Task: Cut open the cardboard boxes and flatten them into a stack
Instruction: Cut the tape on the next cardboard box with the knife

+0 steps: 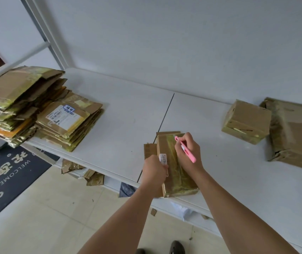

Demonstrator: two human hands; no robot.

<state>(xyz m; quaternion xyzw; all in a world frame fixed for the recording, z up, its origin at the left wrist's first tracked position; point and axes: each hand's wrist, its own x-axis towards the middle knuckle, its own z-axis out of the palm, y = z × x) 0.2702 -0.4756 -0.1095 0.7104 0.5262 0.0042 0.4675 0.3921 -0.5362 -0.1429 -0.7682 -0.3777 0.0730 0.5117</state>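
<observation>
Left hand (154, 171) gripping taped box (176, 167) side, right hand (188, 151) pinching pink cutter (185, 149) over its top

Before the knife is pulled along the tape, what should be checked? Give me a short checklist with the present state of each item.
1. Right hand grips the pink knife: ok.
2. Left hand steadies the taped box at its left side: ok.
3. Left hand is beside the tape strip, off the cutting line: ok.
4. Blade is out and on the tape: cannot tell.
5. Box lies flat on the white table: ok.
6. Room on the flattened stack at left: ok.
</observation>
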